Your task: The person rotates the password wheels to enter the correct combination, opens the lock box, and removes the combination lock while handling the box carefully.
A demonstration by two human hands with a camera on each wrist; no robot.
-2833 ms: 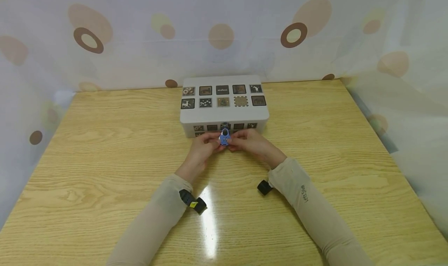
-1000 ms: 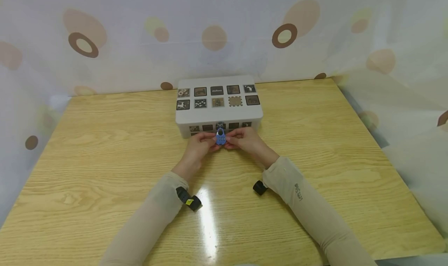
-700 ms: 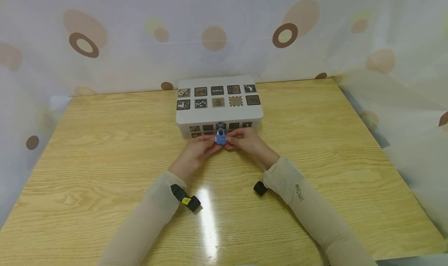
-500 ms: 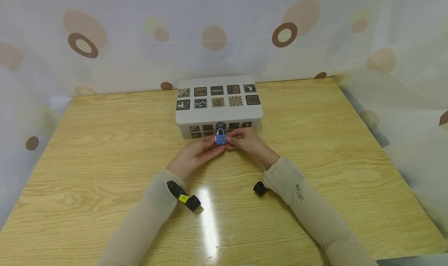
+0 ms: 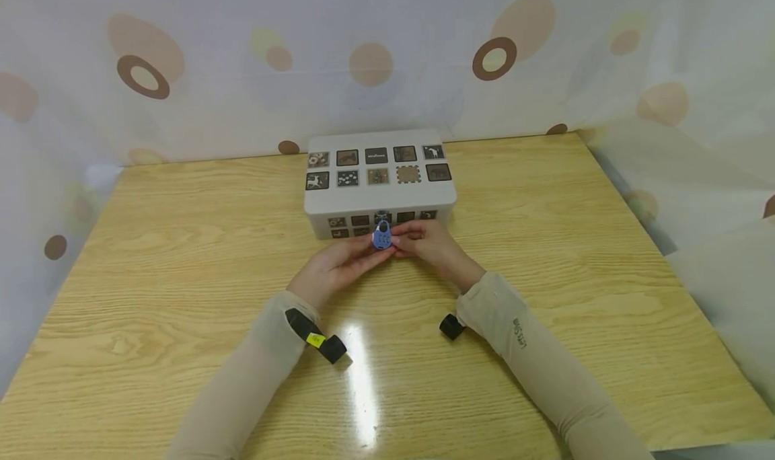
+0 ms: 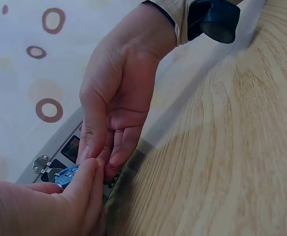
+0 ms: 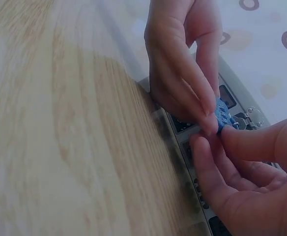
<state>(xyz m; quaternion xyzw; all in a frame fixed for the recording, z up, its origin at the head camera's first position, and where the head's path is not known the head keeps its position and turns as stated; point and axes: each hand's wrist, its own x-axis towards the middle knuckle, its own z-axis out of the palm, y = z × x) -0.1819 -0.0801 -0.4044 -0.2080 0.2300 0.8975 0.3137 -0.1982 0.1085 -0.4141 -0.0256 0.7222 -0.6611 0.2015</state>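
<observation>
A small blue combination padlock (image 5: 382,239) with number dials sits at the metal clasp (image 5: 381,215) on the front of a white box (image 5: 380,198). My left hand (image 5: 329,268) pinches the padlock's left side, its fingers stretched out long beneath it. From the other side, my right hand (image 5: 431,245) grips the padlock between thumb and fingers. In the right wrist view, the dial face of the padlock (image 7: 223,111) shows between the fingertips of both hands. The left wrist view shows the padlock (image 6: 65,175) partly hidden behind the left fingers.
The box stands at the back of a wooden table (image 5: 181,278), its lid down and covered with small picture squares. Behind it and at the sides hangs a pale curtain (image 5: 242,97) with brown circles. Black wrist cameras sit on both forearms.
The left hand has shifted its hold: its wrist has moved left and turned, and its fingers have straightened under the padlock. The right hand keeps its grip. The head view has shifted slightly.
</observation>
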